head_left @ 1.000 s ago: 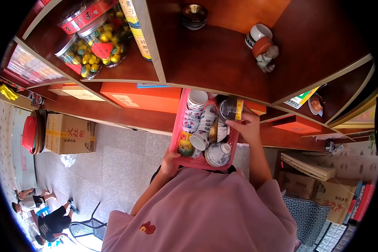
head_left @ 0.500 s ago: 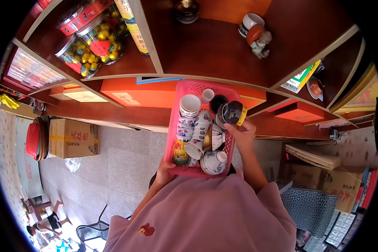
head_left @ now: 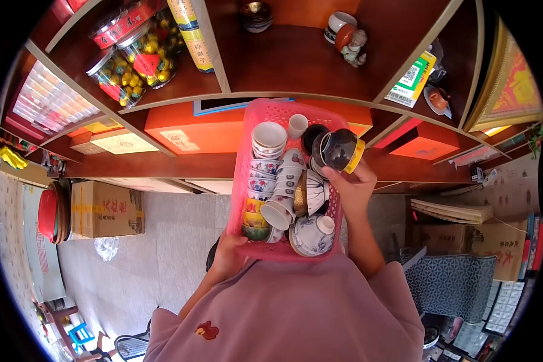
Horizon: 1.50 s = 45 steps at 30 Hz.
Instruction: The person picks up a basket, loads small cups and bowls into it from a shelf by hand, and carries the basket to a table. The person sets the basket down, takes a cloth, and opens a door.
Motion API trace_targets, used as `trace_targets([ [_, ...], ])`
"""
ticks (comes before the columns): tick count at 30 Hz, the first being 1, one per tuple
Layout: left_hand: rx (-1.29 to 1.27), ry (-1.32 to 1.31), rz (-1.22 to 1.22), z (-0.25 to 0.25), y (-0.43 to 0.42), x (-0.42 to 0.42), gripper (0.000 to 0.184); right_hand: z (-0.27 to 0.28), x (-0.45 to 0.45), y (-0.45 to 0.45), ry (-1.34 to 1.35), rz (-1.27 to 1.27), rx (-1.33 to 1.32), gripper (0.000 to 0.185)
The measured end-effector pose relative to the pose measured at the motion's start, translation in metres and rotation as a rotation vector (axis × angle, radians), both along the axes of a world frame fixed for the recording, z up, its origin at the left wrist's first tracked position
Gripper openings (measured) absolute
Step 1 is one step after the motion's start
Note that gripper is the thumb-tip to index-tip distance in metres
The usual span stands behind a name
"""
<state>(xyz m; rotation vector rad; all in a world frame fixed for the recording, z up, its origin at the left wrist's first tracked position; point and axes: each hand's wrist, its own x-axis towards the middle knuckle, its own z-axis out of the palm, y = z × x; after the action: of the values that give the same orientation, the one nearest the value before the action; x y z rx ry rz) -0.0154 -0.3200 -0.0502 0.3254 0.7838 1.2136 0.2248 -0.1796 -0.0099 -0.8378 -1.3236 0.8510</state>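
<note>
A pink plastic basket (head_left: pixel 240 181) is held in front of my body, full of small cups and bowls. My left hand (head_left: pixel 229 253) grips its lower left corner. My right hand (head_left: pixel 357 181), at the basket's right side, pinches a dark teacup (head_left: pixel 338 149) with a yellow band on its rim. Inside lie stacked white cups (head_left: pixel 269 137), a leaning column of patterned cups (head_left: pixel 288 181), a gold-and-white bowl (head_left: pixel 301 194), a blue-and-white bowl (head_left: pixel 311 234) and a black cup (head_left: pixel 314 136). Yellow and green cups (head_left: pixel 255 218) lie close to my left hand.
Ahead stands a wooden shelf (head_left: pixel 295 72) bearing dark bowls (head_left: pixel 256 17), a figurine (head_left: pixel 354 48), candy jars (head_left: pixel 148 60) and a red-orange box (head_left: pixel 187 130). On the left floor is a cardboard box (head_left: pixel 107 210); a patterned cloth (head_left: pixel 449 286) hangs at right.
The view has shifted slightly. The basket has moved a little left, and the dark teacup has lifted slightly up and right in my right hand. The person at lower left is no longer visible.
</note>
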Motion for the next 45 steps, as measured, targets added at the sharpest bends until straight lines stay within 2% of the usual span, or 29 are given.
trace_targets([
  [5,0.038,0.099,-0.004,0.05,0.007,0.002,0.075,0.056,0.0,-0.003,0.035,0.027,0.007,0.027],
  [8,0.072,0.099,0.001,0.076,0.017,0.0,0.073,0.077,0.0,0.005,0.015,0.002,0.011,0.026],
  [10,0.065,0.018,-0.014,0.093,0.029,-0.001,0.064,0.097,-0.002,0.016,0.024,0.016,0.006,0.026],
  [12,0.087,0.03,0.0,0.099,0.044,0.002,0.064,0.104,-0.003,0.036,-0.011,0.011,0.082,0.026],
  [14,0.106,0.033,0.016,0.1,0.063,0.004,0.063,0.112,-0.003,0.058,0.015,0.042,-0.001,0.025],
  [16,0.136,0.078,-0.027,0.097,0.086,0.007,0.063,0.107,-0.005,0.089,0.026,0.06,0.072,0.025],
  [18,0.14,0.1,-0.007,0.093,0.108,0.008,0.06,0.104,-0.004,0.119,0.071,0.116,0.028,0.024],
  [20,0.144,0.122,0.001,0.094,0.131,0.011,0.057,0.097,-0.003,0.15,-0.025,0.067,0.082,0.022],
  [22,0.164,0.112,0.013,0.095,0.15,0.015,0.055,0.095,-0.002,0.175,-0.051,0.063,0.017,0.024],
  [26,0.12,0.106,0.08,0.1,0.187,0.022,0.047,0.095,-0.003,0.223,-0.048,0.092,0.069,0.025],
  [28,0.133,0.079,0.051,0.1,0.203,0.025,0.046,0.095,-0.002,0.239,-0.168,0.083,0.022,0.024],
  [32,0.117,0.092,0.042,0.094,0.224,0.027,0.05,0.081,0.0,0.27,-0.153,0.091,0.037,0.027],
  [39,0.065,0.025,0.058,0.088,0.239,0.032,0.049,0.088,0.001,0.278,-0.042,0.177,-0.081,0.022],
  [42,0.089,-0.053,0.036,0.079,0.247,0.032,0.052,0.089,-0.001,0.287,-0.185,0.111,0.058,0.024],
  [45,0.129,0.054,0.044,0.076,0.253,0.031,0.065,0.091,0.0,0.302,-0.309,-0.011,0.085,0.021],
])
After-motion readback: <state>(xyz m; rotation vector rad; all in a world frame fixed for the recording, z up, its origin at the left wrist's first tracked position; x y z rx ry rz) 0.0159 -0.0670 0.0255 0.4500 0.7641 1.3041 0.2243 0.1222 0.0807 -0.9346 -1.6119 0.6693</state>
